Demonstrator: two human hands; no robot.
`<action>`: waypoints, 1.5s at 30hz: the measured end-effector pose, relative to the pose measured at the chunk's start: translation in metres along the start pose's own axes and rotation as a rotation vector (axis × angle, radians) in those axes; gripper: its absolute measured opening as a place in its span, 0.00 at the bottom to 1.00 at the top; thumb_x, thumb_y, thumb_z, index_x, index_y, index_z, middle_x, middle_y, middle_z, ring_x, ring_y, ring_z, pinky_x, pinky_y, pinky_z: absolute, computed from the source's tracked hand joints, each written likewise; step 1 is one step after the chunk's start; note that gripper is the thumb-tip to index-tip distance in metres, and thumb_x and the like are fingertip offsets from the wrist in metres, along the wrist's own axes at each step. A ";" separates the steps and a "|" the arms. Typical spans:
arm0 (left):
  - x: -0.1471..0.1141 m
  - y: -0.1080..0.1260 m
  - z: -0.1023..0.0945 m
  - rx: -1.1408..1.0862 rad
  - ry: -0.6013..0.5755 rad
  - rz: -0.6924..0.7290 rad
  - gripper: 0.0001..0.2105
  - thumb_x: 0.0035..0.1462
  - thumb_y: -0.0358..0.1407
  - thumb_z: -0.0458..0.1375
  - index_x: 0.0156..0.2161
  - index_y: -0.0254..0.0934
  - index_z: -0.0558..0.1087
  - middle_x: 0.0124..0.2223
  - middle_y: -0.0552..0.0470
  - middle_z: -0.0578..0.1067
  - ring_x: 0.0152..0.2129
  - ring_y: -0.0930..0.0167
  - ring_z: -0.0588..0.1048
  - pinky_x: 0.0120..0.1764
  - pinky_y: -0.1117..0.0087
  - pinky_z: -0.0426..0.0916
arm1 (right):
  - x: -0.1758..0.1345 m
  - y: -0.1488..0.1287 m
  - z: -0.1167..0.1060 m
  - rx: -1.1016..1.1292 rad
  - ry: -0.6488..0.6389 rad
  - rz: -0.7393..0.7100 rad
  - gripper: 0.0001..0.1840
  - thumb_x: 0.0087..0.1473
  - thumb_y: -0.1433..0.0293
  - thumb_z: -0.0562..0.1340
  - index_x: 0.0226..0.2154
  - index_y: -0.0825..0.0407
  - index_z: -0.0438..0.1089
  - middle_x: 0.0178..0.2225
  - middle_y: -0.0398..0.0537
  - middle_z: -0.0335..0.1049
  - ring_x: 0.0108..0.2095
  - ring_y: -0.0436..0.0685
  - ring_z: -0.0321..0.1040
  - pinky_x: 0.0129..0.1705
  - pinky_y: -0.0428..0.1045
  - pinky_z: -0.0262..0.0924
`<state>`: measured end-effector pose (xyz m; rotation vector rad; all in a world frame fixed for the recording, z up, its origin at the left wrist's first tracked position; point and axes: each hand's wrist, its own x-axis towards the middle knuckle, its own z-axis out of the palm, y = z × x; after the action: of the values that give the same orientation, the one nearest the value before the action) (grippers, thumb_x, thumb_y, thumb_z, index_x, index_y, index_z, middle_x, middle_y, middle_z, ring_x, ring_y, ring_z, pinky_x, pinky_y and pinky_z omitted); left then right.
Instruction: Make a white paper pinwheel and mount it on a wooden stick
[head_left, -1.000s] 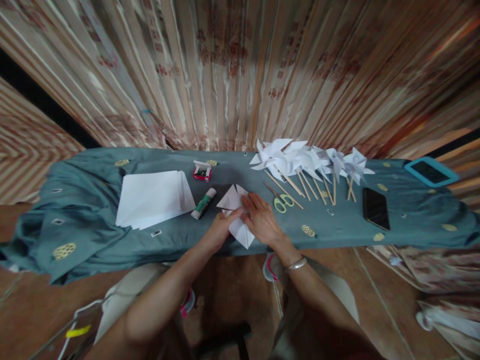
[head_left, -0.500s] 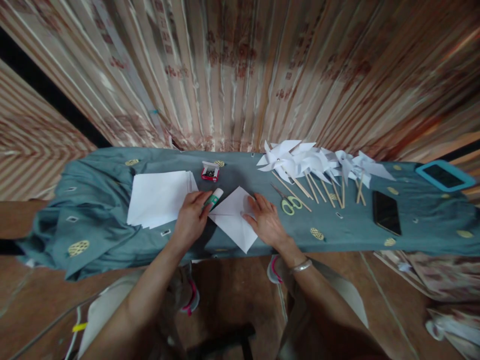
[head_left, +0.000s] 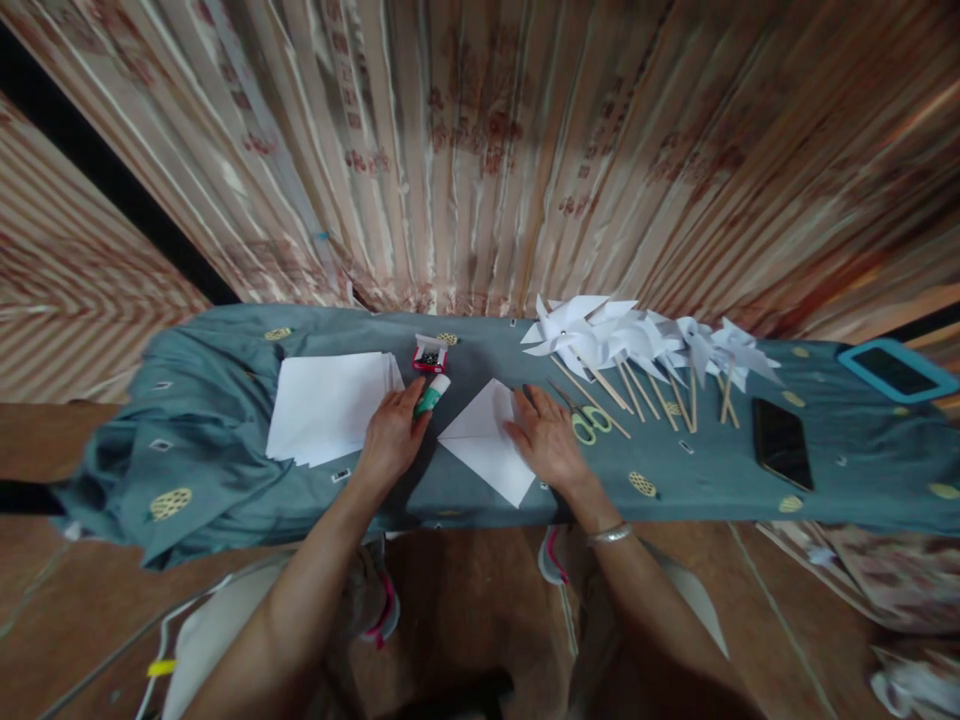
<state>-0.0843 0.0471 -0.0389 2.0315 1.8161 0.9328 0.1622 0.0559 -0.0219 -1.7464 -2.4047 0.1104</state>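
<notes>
Left hand (head_left: 393, 434) holds 1 glue stick (head_left: 432, 395); right hand (head_left: 552, 440) touches creased paper (head_left: 484, 440).

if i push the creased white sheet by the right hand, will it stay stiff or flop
Probably floppy: the sheet looks thin and would likely bend first where it is creased. It seems light and may slide, since it lies fairly flat on the cloth, though the right hand at its edge might steady it.
</notes>
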 end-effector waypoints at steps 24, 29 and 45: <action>-0.007 0.023 -0.007 -0.705 0.009 -0.311 0.15 0.47 0.32 0.65 0.43 0.41 0.79 0.45 0.47 0.80 0.42 0.61 0.76 0.54 0.58 0.66 | 0.021 -0.031 0.006 0.837 0.097 0.054 0.23 0.60 0.61 0.58 0.54 0.54 0.69 0.52 0.57 0.74 0.51 0.59 0.72 0.54 0.55 0.66; -0.014 0.032 -0.006 -0.972 -0.090 -0.444 0.17 0.38 0.34 0.70 0.38 0.39 0.81 0.39 0.50 0.82 0.38 0.63 0.77 0.47 0.63 0.70 | 0.028 -0.023 0.007 1.286 -0.043 0.108 0.26 0.49 0.54 0.66 0.47 0.54 0.73 0.39 0.50 0.78 0.39 0.55 0.74 0.43 0.50 0.68; -0.021 0.037 -0.005 -0.954 -0.285 -0.526 0.22 0.35 0.46 0.71 0.37 0.35 0.81 0.30 0.54 0.79 0.27 0.71 0.72 0.33 0.72 0.64 | 0.037 0.021 -0.011 1.316 0.253 0.257 0.19 0.43 0.59 0.70 0.37 0.51 0.76 0.29 0.44 0.76 0.29 0.53 0.69 0.35 0.50 0.64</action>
<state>-0.0588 0.0195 -0.0194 0.9771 1.2570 0.9937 0.1727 0.0977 -0.0114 -1.2111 -1.2606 1.1082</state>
